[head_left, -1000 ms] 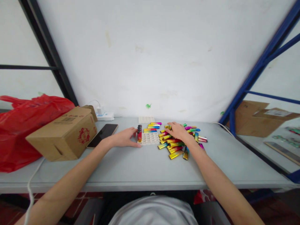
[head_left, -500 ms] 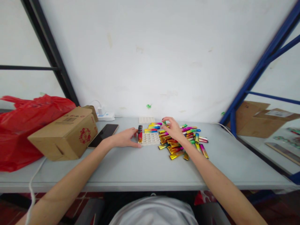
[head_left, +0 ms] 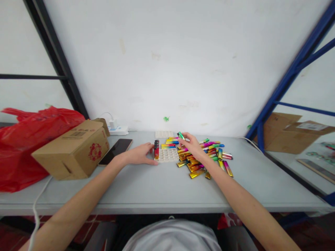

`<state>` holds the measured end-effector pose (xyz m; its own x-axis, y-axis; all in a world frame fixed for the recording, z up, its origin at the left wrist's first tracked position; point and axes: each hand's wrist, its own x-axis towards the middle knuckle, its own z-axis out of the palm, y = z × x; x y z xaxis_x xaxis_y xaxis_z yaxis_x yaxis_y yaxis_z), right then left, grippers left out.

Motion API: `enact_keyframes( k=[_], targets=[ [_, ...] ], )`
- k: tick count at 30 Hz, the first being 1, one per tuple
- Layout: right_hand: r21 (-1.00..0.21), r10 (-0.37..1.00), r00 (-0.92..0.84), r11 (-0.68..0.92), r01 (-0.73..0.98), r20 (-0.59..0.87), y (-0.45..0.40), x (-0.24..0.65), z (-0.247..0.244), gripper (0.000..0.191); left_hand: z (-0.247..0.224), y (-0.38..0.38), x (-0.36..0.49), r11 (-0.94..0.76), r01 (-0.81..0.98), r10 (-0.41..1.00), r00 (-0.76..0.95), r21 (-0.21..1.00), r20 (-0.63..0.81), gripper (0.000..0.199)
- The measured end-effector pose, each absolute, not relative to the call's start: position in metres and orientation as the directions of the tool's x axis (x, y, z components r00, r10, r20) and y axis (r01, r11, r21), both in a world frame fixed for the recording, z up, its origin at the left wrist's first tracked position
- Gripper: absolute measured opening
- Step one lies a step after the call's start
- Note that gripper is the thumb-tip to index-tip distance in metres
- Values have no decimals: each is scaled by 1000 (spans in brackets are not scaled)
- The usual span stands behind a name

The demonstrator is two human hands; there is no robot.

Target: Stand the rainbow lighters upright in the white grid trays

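My left hand (head_left: 140, 154) is at the left end of a white tray with round holes (head_left: 169, 155). Its thumb lies along the front corner and its bent fingers reach round behind, holding that end. A row of red lighters (head_left: 156, 152) with black tops stands upright in the tray's left column. Just behind the tray's right side, my right hand (head_left: 191, 143) pinches a green lighter (head_left: 181, 135) between thumb and fingers, tilted and raised above the others. Beneath and beside this hand spreads a pile of shiny multicoloured lighters (head_left: 196, 167).
Several loose lighters (head_left: 168, 146) lie behind the tray, and a second white tray (head_left: 164, 134) is against the wall. To the left are a phone (head_left: 116, 152), a cardboard box (head_left: 72, 150), a red plastic bag (head_left: 23, 146) and a power strip (head_left: 119, 130). A blue frame (head_left: 277, 80) bounds the right.
My right hand has drawn slightly nearer and lifted the green lighter, which now shows clearly above the fingers. My left hand and the tray have stayed in place.
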<state>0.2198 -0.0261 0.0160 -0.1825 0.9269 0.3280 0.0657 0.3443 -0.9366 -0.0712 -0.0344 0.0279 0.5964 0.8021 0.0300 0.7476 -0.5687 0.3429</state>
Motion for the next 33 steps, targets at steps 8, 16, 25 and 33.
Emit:
enact_keyframes(
  k=[8, 16, 25, 33],
  targets=[
    [-949, 943, -222, 282, 139, 248, -35, 209, 16, 45, 28, -36, -70, -568, 744, 804, 593, 350, 43, 71],
    [-746, 858, -189, 509, 429, 477, -37, 211, 16, 47, 30, -37, -70, -564, 756, 806, 591, 333, 25, 70],
    [-655, 826, -141, 525, 544, 545, -35, 208, 14, 40, 31, -38, -70, -559, 754, 813, 581, 345, 46, 68],
    [-628, 807, -303, 587, 511, 507, -48, 203, 21, 38, 32, -39, -69, -552, 757, 815, 578, 351, 35, 69]
  ],
)
